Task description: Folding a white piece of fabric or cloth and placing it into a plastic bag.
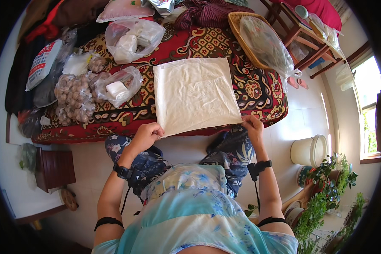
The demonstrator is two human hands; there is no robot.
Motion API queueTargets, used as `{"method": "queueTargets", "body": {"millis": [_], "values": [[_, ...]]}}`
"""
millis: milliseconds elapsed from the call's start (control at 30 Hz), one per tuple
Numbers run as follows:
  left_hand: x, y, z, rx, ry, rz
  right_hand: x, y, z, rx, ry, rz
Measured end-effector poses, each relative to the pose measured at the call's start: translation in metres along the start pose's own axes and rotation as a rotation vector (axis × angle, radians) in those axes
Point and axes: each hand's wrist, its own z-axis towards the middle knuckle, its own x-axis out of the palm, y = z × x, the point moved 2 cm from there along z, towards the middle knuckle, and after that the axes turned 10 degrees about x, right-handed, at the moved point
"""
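Note:
A cream-coloured cloth (195, 95), roughly square and lightly creased, lies spread on a red patterned bed cover (209, 41). My left hand (149, 135) pinches its near left corner between thumb and fingers. At the near right corner, my right hand (253, 125) grips the edge in the same way. Both corners are at the front edge of the bed. Left of the cloth, an open clear plastic bag (131, 82) holds a folded white item (116, 90).
Clear bags of round brownish items (74, 95) lie at the left. Behind stands a larger plastic bag (135, 38) with white bundles. A wicker basket (238, 35) holding a bagged item is at the back right. A white bucket (308, 150) and potted plants (317, 203) stand on the floor at the right.

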Motion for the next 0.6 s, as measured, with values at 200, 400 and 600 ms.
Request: {"method": "queueTargets", "body": {"millis": [200,400,600], "values": [[-0.003,0.006,0.012,0.002,0.086,0.178,0.010,-0.001,0.008,-0.048,0.063,-0.269],[-0.023,-0.006,0.058,0.222,-0.163,0.411,0.021,0.045,0.063,-0.066,-0.140,-0.269],[-0.042,0.009,0.133,0.230,-0.337,0.396,0.071,0.066,0.155,-0.078,-0.138,-0.174]]}}
